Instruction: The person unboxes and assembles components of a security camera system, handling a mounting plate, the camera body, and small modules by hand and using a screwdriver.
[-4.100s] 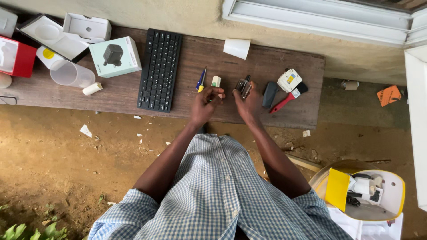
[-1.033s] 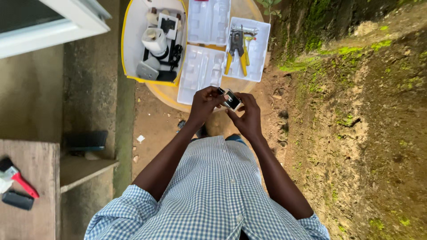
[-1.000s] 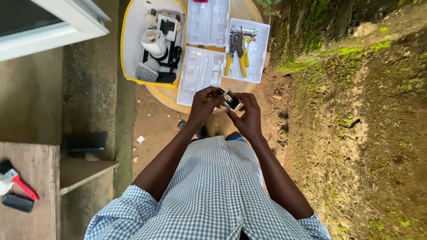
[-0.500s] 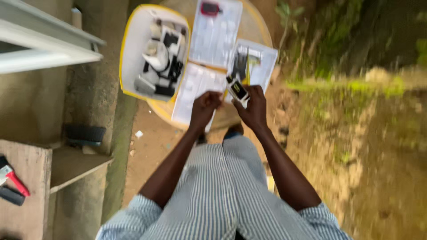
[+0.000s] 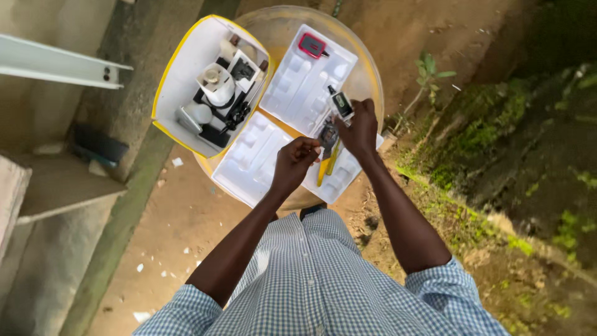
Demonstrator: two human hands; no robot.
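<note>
Nearest the camera, a blue-and-white checked shirt with rolled sleeves was seen, and both bare forearms were stretched away from it over brown earth. To the right, a mossy green bank was visible; to the left, grey concrete steps. The left hand was held curled, its fingertips pinched toward a small dark part that lay between the two hands; whether that part was truly gripped could not be told. The right hand was closed around a small dark rectangular device with a pale face, which was held upright above the trays, just right of centre. Directly beneath the hands, yellow-handled pliers were lying on a white moulded plastic tray, partly hidden by the fingers. A second white moulded tray was set just beyond it, and a small red-framed dark object was resting at its far end. Both trays were carried on a round pale stool top with a yellow rim. To the left of the trays, an open yellow-edged white case was placed, and white cylindrical parts with black pieces were packed inside it. Farthest left, a white window frame was seen.
</note>
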